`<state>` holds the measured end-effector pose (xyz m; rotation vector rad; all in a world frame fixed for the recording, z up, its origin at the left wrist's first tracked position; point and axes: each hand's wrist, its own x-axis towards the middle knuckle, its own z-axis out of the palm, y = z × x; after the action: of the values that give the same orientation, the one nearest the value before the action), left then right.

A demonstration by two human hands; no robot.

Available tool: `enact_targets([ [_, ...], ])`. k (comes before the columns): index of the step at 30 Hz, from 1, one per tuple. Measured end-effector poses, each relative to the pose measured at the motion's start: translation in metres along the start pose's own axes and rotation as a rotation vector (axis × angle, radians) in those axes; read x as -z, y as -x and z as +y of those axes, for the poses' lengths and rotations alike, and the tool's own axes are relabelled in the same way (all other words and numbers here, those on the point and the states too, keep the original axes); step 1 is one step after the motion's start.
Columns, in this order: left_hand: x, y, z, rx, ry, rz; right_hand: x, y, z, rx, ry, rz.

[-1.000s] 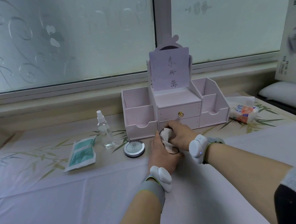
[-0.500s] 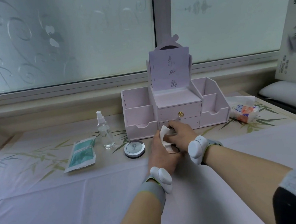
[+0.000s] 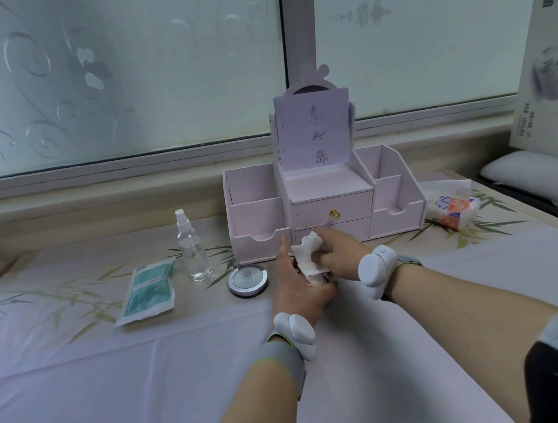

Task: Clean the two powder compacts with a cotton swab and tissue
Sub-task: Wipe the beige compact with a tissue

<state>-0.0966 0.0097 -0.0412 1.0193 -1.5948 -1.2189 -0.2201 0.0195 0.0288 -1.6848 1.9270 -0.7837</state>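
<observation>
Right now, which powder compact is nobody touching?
The round silver-lidded compact lying shut near the spray bottle; the other compact sits mostly hidden in the left hand, under the tissue.

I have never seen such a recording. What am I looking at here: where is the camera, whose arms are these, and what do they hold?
There is no machine: a person wears a camera on the head, and it looks down at their own two arms. The right hand grips a crumpled tissue against a powder compact, mostly hidden, which the left hand holds. On the table lie a closed compact, a spray bottle, a green packet, a pink organizer and a tissue pack.
</observation>
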Motion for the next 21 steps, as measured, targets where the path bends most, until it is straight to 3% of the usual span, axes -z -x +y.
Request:
enact_targets([
  [6, -0.0027, 0.0011, 0.0023, 0.017, 0.044, 0.019, -0.0001, -0.0001, -0.0007, 0.002, 0.053, -0.021],
  [21, -0.0011, 0.0009, -0.0002, -0.013, -0.161, 0.017, -0.0057, -0.0040, 0.0037, 0.015, 0.088, 0.021],
])
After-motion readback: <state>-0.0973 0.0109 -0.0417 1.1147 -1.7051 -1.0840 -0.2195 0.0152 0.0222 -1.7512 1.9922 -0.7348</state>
